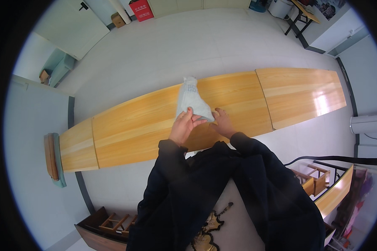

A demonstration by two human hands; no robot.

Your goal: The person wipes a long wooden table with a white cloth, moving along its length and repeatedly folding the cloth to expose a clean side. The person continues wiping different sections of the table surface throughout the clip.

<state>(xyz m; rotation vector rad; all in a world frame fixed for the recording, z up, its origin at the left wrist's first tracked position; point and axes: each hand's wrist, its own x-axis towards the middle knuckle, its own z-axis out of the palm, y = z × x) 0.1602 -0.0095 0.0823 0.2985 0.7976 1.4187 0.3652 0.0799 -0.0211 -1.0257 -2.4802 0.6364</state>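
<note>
A light grey cloth item, which looks like a sock or small garment with a faint darker pattern near its far end, lies over the yellow wood-grain table. My left hand pinches its near edge between thumb and fingers. At the cloth's near right corner is my right hand, its fingers slightly apart and the fingertips beside or touching that corner; whether it grips the cloth is not plain. The cloth's far end reaches the table's far edge.
Joined tabletops extend left and right, with seams. A brown and green folded thing is at the left end. Wooden stools and another table stand at lower right; a dark wooden box is at lower left. A black cable crosses the right.
</note>
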